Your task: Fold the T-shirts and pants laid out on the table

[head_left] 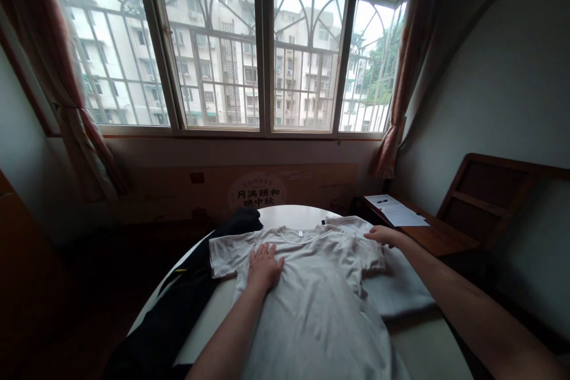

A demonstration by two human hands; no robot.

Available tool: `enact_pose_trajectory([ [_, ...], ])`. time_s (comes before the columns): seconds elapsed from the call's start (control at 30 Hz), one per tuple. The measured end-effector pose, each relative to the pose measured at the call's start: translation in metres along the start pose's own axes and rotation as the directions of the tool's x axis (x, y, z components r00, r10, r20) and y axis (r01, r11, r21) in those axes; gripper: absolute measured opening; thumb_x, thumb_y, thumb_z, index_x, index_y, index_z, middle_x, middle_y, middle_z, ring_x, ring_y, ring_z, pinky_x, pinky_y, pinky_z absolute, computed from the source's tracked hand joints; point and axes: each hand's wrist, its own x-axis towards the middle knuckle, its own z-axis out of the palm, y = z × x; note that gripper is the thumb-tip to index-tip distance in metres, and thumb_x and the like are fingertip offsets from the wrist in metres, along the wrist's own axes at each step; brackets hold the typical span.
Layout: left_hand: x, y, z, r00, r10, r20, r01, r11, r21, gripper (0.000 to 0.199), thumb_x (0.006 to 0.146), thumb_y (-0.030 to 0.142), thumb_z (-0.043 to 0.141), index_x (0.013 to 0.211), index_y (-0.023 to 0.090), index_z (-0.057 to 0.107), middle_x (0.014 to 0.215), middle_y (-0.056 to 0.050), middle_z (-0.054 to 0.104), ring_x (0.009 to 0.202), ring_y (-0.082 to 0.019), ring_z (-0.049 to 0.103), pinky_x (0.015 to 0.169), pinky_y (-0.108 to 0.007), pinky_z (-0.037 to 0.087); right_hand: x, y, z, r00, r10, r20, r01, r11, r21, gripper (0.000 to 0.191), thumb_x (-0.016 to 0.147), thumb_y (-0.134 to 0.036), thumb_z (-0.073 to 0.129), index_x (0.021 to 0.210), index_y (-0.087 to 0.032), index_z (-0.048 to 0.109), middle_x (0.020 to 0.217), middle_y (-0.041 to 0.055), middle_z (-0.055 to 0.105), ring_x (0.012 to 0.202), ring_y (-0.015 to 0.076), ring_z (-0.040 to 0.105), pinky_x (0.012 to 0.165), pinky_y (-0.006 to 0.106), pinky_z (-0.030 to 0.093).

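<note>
A white short-sleeved T-shirt [312, 303] lies spread over a round white table [294, 212], its neckline at the far side and its body reaching toward me. My left hand [266, 265] rests flat on the upper left chest, fingers stretched out. At the right shoulder and sleeve is my right hand [383, 236], fingers bent together on the fabric in what looks like a pinch; the thumb is partly hidden. Under the right sleeve lies a folded light-grey cloth [398, 288]. Dark clothing [178, 303] with a small yellow mark lies along the table's left side.
To the right, a wooden chair or bench [445, 236] bears white papers [403, 214] and a dark pen-like item. Beyond the table stands a long printed box or panel [307, 181] below the barred windows. Tied curtains [78, 136] hang at both sides.
</note>
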Motion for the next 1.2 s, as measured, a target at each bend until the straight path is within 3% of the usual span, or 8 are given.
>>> enact_pose_trajectory([
  [0.1, 0.0, 0.001, -0.002, 1.0, 0.002, 0.011, -0.002, 1.0, 0.008, 0.067, 0.096, 0.05, 0.034, 0.152, 0.014, 0.041, 0.161, -0.014, 0.035, 0.15, -0.029, 0.028, 0.123, -0.051, 0.017, -0.008, 0.011, 0.003, 1.0, 0.026, 0.016, -0.026, 0.999, -0.018, 0.023, 0.065, -0.031, 0.084, 0.067, -0.014, 0.068, 0.066, 0.0067, 0.065, 0.072, 0.0249, 0.064, 0.066, 0.034, 0.051],
  [0.23, 0.001, 0.001, -0.003, 1.0, 0.001, 0.017, -0.001, 1.0, 0.014, 0.066, 0.096, 0.049, 0.035, 0.152, 0.014, 0.041, 0.161, -0.014, 0.035, 0.15, -0.029, 0.028, 0.122, -0.05, 0.018, -0.011, 0.016, 0.01, 0.998, 0.052, -0.036, -0.051, 0.998, 0.04, 0.019, 0.063, -0.018, 0.081, 0.062, -0.015, 0.062, 0.063, 0.0033, 0.06, 0.075, 0.0214, 0.062, 0.066, 0.027, 0.048],
  [0.43, 0.001, 0.0, -0.004, 1.0, 0.009, 0.012, -0.009, 1.0, 0.011, 0.066, 0.097, 0.05, 0.035, 0.151, 0.014, 0.042, 0.161, -0.015, 0.036, 0.15, -0.029, 0.03, 0.122, -0.05, 0.02, -0.018, 0.02, 0.006, 0.987, 0.153, -0.039, -0.134, 0.942, 0.307, 0.011, 0.086, -0.023, 0.053, 0.092, -0.016, 0.059, 0.068, 0.0028, 0.061, 0.06, 0.0169, 0.062, 0.056, 0.028, 0.052],
  [0.63, 0.001, 0.001, -0.006, 1.0, 0.009, 0.022, -0.009, 1.0, 0.022, 0.065, 0.097, 0.048, 0.034, 0.152, 0.013, 0.041, 0.161, -0.015, 0.035, 0.15, -0.029, 0.029, 0.122, -0.05, 0.019, -0.025, 0.025, 0.005, 0.973, 0.216, -0.082, -0.17, 0.907, 0.384, 0.019, 0.087, -0.015, 0.046, 0.103, -0.014, 0.057, 0.079, 0.008, 0.064, 0.065, 0.0188, 0.065, 0.057, 0.028, 0.054],
  [0.77, 0.001, 0.001, -0.006, 1.0, 0.01, 0.017, -0.01, 1.0, 0.017, 0.065, 0.097, 0.049, 0.034, 0.151, 0.013, 0.042, 0.16, -0.015, 0.037, 0.15, -0.03, 0.03, 0.122, -0.05, 0.019, -0.026, 0.031, 0.007, 0.964, 0.182, -0.192, -0.123, 0.951, 0.283, 0.03, 0.088, -0.019, 0.051, 0.117, -0.015, 0.055, 0.094, 0.0113, 0.067, 0.071, 0.0198, 0.066, 0.059, 0.027, 0.051],
  [0.87, 0.001, 0.001, -0.005, 1.0, 0.007, 0.015, -0.007, 1.0, 0.008, 0.065, 0.097, 0.049, 0.035, 0.151, 0.014, 0.042, 0.16, -0.016, 0.037, 0.15, -0.03, 0.03, 0.122, -0.05, 0.019, -0.028, 0.036, 0.01, 0.964, 0.105, -0.246, -0.074, 0.989, 0.131, 0.026, 0.089, -0.018, 0.051, 0.114, -0.016, 0.059, 0.098, 0.0132, 0.068, 0.082, 0.023, 0.067, 0.069, 0.029, 0.05],
  [1.07, 0.003, 0.0, -0.004, 1.0, 0.001, 0.021, -0.002, 1.0, 0.009, 0.064, 0.097, 0.049, 0.035, 0.151, 0.016, 0.042, 0.161, -0.015, 0.035, 0.15, -0.029, 0.03, 0.122, -0.05, 0.019, -0.04, 0.034, 0.024, 0.971, -0.019, -0.238, -0.019, 0.987, -0.159, 0.022, 0.094, -0.018, 0.047, 0.105, -0.019, 0.067, 0.1, 0.0157, 0.07, 0.095, 0.0289, 0.067, 0.081, 0.035, 0.046],
  [1.2, 0.003, 0.001, -0.004, 0.999, 0.004, 0.032, -0.005, 1.0, 0.024, 0.065, 0.097, 0.05, 0.034, 0.151, 0.015, 0.041, 0.161, -0.016, 0.035, 0.15, -0.029, 0.029, 0.122, -0.05, 0.019, -0.049, 0.027, 0.023, 0.966, -0.056, -0.251, -0.013, 0.964, -0.266, 0.032, 0.097, -0.022, 0.045, 0.123, -0.019, 0.063, 0.119, 0.019, 0.064, 0.102, 0.0307, 0.066, 0.085, 0.039, 0.045],
])
